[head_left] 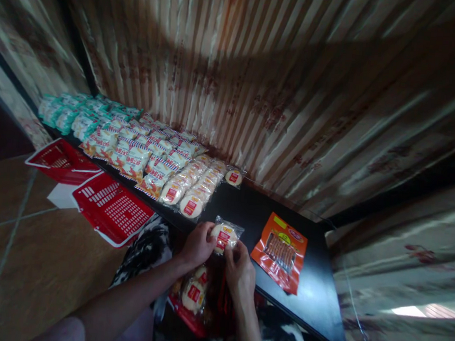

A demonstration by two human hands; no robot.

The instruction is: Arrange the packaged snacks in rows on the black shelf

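Observation:
Between my two hands is a round cracker in a clear wrapper with a red label (pixel 223 238), held at the front edge of the black table (pixel 314 268). My left hand (pixel 200 244) pinches its left side, and my right hand (pixel 238 267) grips its lower right. Two overlapping rows of the same wrapped crackers (pixel 191 204) lie beyond, to the left. A single wrapped cracker (pixel 234 177) lies by the curtain. More wrapped crackers (pixel 193 293) sit low between my forearms, in a red container (pixel 188 318) partly hidden by my arms.
An orange snack packet (pixel 281 251) lies on the right of the table. White-and-red bags (pixel 131 157) and green bags (pixel 84 124) line the left part. Red baskets (pixel 115 208) stand below the left edge. A pleated curtain (pixel 236 75) hangs behind.

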